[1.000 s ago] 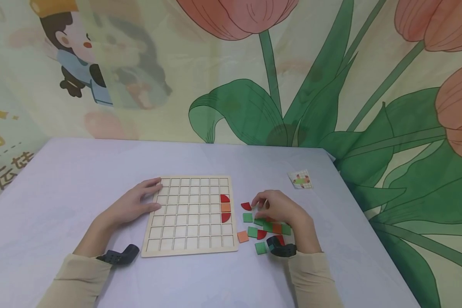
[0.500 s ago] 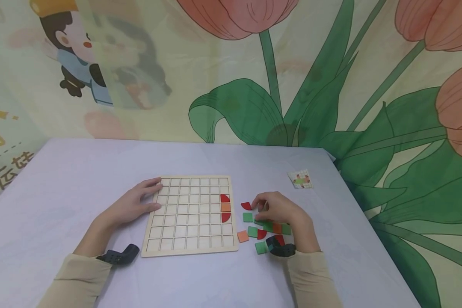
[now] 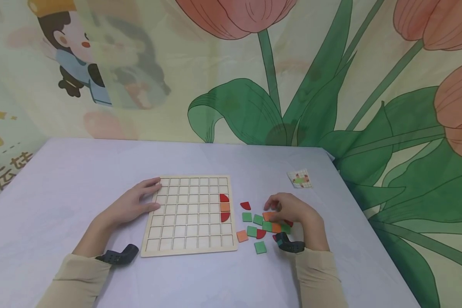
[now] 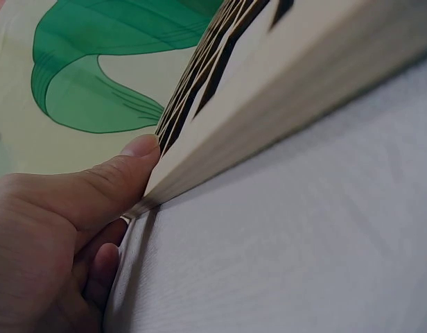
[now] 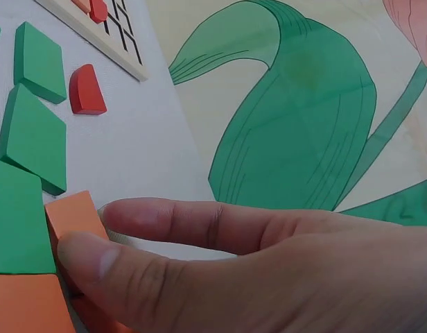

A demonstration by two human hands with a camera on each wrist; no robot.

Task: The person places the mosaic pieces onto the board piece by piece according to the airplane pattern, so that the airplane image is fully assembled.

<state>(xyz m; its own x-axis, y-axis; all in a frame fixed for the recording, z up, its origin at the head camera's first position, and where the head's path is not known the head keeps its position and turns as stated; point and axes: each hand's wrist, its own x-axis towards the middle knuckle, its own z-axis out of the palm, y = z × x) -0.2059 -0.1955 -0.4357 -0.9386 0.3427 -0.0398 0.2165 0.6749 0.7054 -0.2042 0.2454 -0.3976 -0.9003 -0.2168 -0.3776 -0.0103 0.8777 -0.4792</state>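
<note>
A pale wooden grid board [image 3: 188, 214] lies on the table, with two red quarter-round tiles and an orange square tile [image 3: 225, 207] in its right column. My left hand [image 3: 132, 199] rests at the board's left edge, its thumb [image 4: 123, 173] touching the rim in the left wrist view. To the right of the board, my right hand [image 3: 292, 209] pinches an orange square tile [image 5: 78, 218] between thumb and index finger. That tile is among green square tiles [image 5: 37, 135], and the thumb hides part of it. My right wrist covers part of the pile.
A loose red quarter-round tile [image 3: 245, 206] lies between board and right hand. Nearer me are an orange tile [image 3: 242, 236] and a green tile [image 3: 260, 247]. A small pattern card [image 3: 300, 179] lies farther back on the white-covered table [image 3: 100, 162]. A printed backdrop stands behind.
My right hand has moved slightly right, from the green tiles to the orange tile, uncovering a green tile and the orange one. The left hand stays on the board.
</note>
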